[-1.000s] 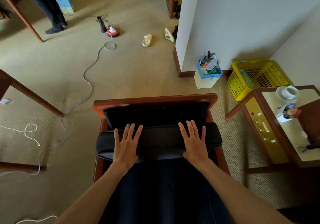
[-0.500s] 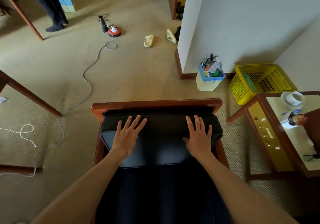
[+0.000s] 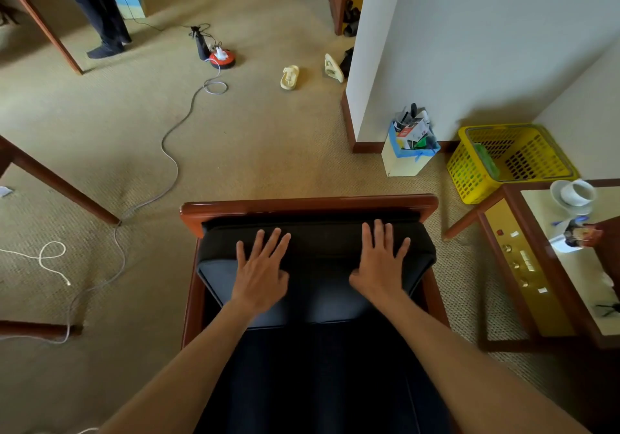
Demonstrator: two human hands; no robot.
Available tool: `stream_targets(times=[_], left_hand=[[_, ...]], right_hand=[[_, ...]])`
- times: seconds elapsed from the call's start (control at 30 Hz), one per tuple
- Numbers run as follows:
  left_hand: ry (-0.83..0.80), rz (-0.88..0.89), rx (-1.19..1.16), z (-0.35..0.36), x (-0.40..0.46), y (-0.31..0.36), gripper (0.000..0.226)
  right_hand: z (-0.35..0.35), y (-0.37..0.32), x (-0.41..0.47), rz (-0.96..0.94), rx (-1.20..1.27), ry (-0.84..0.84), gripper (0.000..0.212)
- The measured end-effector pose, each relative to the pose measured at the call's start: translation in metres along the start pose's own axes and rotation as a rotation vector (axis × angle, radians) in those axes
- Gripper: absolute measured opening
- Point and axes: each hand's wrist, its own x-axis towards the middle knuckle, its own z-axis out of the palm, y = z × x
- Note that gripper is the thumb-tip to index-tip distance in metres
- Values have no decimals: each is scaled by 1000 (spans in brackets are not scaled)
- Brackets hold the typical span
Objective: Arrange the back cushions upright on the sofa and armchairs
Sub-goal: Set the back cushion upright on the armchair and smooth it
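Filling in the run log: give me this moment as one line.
left hand: flat on back cushion | right hand: flat on it | cushion: against armchair back rail

soft daylight, sharp centre, wide-angle bending at the edges.

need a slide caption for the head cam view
Both hands, left hand and right hand, press flat on a black back cushion against the armchair's wooden back rail.
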Motion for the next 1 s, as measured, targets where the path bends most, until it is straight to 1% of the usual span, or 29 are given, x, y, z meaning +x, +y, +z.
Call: stream_targets(times=[0.07,0.1,0.13,0.2,0.27,0.33,0.37,0.43,0.47,0.53,0.57,0.63,0.67,0.73,0.8,0.83,0.9,0.93,1.0], left_hand=[[11,-10,-137,3,4,26,72],[17,-18,-166,7,6,37,69],[30,-25,-156,12,6,43,66],[68,-21,-61,21,6,33,63],[131,-15,29,23,1,1,60],[188,-59,47,17,-7,-37,63],[190,-106,25,13,-11,-55,66],[145,-196,-59,1,-17,-83,75],[100,-205,-87,-6,-19,-91,84],[3,-167,-46,-18,-17,-99,110],[-24,-152,-8,-24,-12,-97,117],[-32,-138,43,-30,1,-87,118],[-46,-135,64,-31,7,-81,120],[-102,-151,157,-34,14,-71,124],[-99,-138,298,-36,10,-64,113],[-46,-114,334,-37,5,-60,103],[101,-39,328,-41,-7,-49,83],[151,-10,317,-41,-11,-44,79],[212,14,301,-35,-15,-40,80]], right_hand=[[11,-23,-9,-203,0,62,107],[18,-31,-14,-293,-14,63,108],[23,-34,-16,-338,-30,63,109],[26,-22,-15,-325,-28,52,113],[22,4,-11,-294,-39,49,116],[14,33,-10,-246,-55,61,119],[12,47,-8,-215,-61,66,120],[10,67,-8,-160,-74,82,123],[8,71,-7,-144,-87,82,124],[0,70,3,-112,-152,47,128],[-8,65,11,-89,-196,1,132],[-23,52,28,-60,-270,-118,139],[-28,47,34,-66,-298,-148,138],[-32,42,35,-87,-324,-154,128],[-31,47,21,-78,-299,-107,116],[-29,52,10,-75,-283,-71,111],[-24,70,-11,-66,-244,19,104],[-20,79,-20,-61,-224,61,102],[-10,89,-29,-57,-213,99,101]])
